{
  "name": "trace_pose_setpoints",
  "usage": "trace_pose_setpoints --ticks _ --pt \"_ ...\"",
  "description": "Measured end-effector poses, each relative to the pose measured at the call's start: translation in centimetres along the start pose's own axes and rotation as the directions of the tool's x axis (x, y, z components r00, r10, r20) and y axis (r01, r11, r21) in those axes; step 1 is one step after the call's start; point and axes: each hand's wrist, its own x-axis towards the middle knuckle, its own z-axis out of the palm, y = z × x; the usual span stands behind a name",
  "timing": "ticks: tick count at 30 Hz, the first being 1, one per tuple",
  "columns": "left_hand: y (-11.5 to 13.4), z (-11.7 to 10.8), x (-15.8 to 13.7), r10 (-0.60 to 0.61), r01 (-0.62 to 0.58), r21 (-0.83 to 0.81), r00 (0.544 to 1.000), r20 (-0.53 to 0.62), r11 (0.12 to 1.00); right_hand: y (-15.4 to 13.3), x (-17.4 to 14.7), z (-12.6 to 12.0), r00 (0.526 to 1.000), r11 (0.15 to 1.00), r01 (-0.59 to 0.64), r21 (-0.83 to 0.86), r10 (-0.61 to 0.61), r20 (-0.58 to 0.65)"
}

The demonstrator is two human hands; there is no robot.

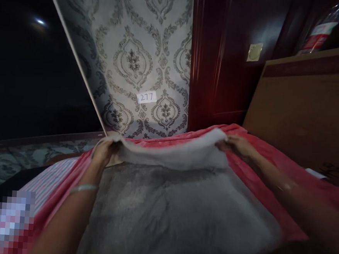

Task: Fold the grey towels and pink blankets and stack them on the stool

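Note:
A soft grey cloth piece (163, 211) is spread over a pinkish-red blanket (261, 149). Whether it is a garment or a towel I cannot tell. Its far edge is lifted, and a lighter underside shows there as a band. My left hand (105, 150), with a pale bangle on the wrist, is closed on the left end of that raised edge. At the right end, my right hand (236, 145) pinches the light corner, its fingers slightly blurred. Between the two hands the edge sags a little.
Beyond the blanket stand a patterned wall with a paper label (147, 97) and a dark red wooden panel (220, 61). A cardboard box (304, 109) is at right, with a plastic bottle (321, 33) behind it. A large dark screen-like panel (37, 63) fills the left. Striped fabric (52, 182) lies at lower left.

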Motion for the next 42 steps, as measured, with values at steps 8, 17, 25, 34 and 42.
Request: trace_pose_setpoints --ticks 8,17,25,34,42 --pt "-4.8 4.9 1.1 -0.010 -0.162 0.568 0.958 0.287 0.807 6.2 3.8 4.8 0.962 0.866 0.268 -0.423 -0.213 0.173" --pt "-10.8 -1.0 -5.8 -0.139 -0.290 0.942 0.939 0.314 0.169 15.9 -4.2 5.4 0.968 0.373 0.250 -0.894 -0.117 0.222" --pt "-9.1 -5.8 -8.8 -0.170 -0.116 0.989 0.977 0.130 0.089 14.7 -5.0 5.6 0.998 0.297 0.055 -0.953 -0.041 0.045" --pt "-7.2 -9.7 -14.1 -0.025 -0.019 0.999 0.999 0.020 0.045 14.5 -8.1 2.4 0.993 0.324 -0.118 -0.939 0.025 -0.116" --pt "-7.1 -11.3 -13.1 0.047 0.170 0.897 0.977 -0.207 0.408 15.3 -8.2 -0.1 0.939 0.717 -0.232 -0.657 -0.009 -0.343"
